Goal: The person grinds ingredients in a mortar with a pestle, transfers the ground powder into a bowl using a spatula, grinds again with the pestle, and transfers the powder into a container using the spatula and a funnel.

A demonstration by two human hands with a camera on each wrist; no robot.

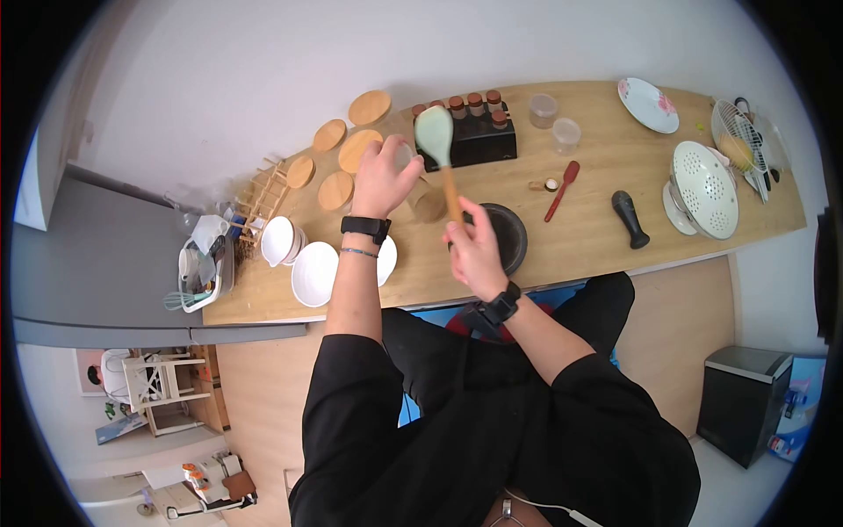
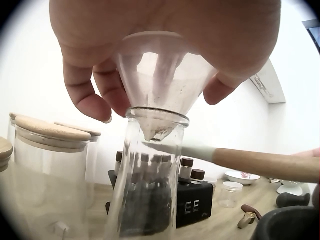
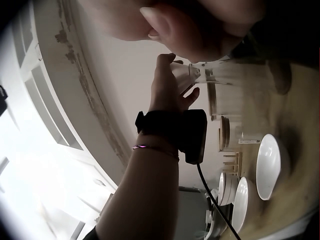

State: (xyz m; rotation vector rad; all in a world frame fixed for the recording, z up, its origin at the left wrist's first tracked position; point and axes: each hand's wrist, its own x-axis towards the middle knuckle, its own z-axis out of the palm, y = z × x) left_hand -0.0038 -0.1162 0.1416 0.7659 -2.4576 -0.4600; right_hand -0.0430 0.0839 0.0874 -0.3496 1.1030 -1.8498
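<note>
My left hand holds a clear funnel, thumb on one side and fingers on the other. The funnel's narrow tip sits inside the mouth of a tall glass bottle on the table. My right hand grips the wooden handle of a spoon-shaped silicone spatula, its pale green head raised toward the back of the table. In the left wrist view that handle runs in from the right, behind the bottle. Below the right hand is a dark mortar, partly hidden by it.
Jars with wooden lids stand at the left back. A black rack holds several spice bottles. White bowls line the front left. To the right lie a red spatula, a black pestle and a white colander.
</note>
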